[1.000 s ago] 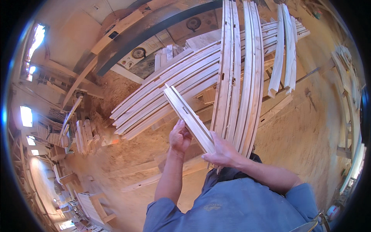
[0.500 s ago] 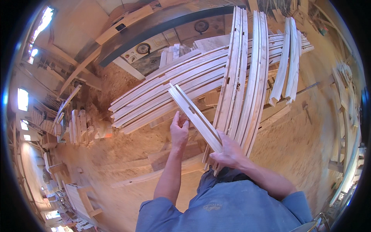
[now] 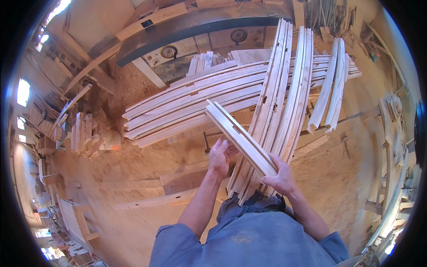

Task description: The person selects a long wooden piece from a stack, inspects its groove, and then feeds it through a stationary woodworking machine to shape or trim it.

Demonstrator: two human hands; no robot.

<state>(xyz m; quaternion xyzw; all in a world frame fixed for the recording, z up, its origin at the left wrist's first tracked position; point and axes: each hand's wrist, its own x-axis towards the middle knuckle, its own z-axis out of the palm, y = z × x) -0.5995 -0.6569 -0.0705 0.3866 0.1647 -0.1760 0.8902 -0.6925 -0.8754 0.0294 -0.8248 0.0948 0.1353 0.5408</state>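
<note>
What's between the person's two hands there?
In the head view, a pale notched wooden slat spans from the left hand to the right hand, which grips its near end; more slats lie behind.

Ahead of the left hand (image 3: 219, 156) and right hand (image 3: 280, 178), passage is blocked by the crossed stack of curved wooden slats (image 3: 209, 100) and the upright bundle of slats (image 3: 278, 111) just beside the held wooden piece (image 3: 238, 135). Open sawdust floor (image 3: 133, 169) lies to the left. The short board stack (image 3: 82, 133) stands well apart, further left.
</note>
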